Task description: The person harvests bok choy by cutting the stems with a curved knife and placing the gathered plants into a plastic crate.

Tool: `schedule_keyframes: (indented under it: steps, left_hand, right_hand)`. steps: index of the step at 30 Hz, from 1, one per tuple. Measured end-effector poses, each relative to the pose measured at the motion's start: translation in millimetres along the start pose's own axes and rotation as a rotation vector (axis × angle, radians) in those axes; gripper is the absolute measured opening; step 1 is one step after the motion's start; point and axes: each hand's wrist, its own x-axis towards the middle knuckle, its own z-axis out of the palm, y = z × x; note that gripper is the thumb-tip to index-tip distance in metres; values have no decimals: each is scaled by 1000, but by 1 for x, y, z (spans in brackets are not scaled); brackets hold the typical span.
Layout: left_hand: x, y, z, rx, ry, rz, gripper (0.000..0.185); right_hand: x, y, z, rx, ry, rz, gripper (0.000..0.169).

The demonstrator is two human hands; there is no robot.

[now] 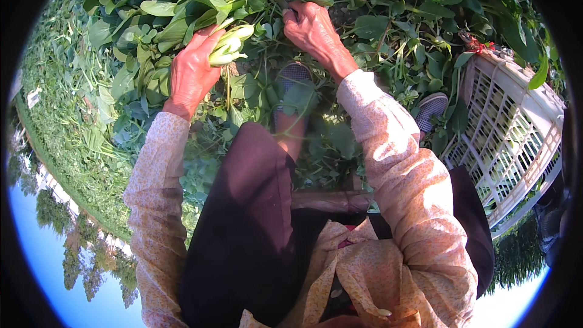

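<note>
My left hand is closed around a leafy green like bok choy. Its pale cut stem base points right, past my thumb, while broad green leaves spread away above the fingers. To the right, my right hand makes a fist at the edge of the growing greens. From that fist a narrow grey-brown tool sticks out toward the upper left. It looks like a blade, but leaves and fingers hide most of it. The hands are apart, with low stems and leaves between them.
At right a white plastic lattice crate stands tilted in view, with pale green produce inside and a red tie at its corner. My checked shoes rest among the plants. A low wooden seat bar shows between my legs.
</note>
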Motion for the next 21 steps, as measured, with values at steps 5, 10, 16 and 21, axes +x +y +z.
schedule_keyframes:
  steps: [5, 10, 16, 21]
  left_hand:
    - [-13, 16, -25, -83, 18, -87, 53]
    - [-17, 56, -67, -228, 67, 65, 49]
    - [-29, 67, -62, -812, -37, -375, 56]
    - [-20, 71, -90, -931, -119, -352, 76]
  right_hand:
    - [-50, -38, -37, -81, -72, 109, 16]
    - [-63, -51, -51, 701, 90, 287, 57]
    - [-49, -82, -51, 1097, -38, 358, 56]
    - [-43, -94, -102, 553, 99, 257, 39]
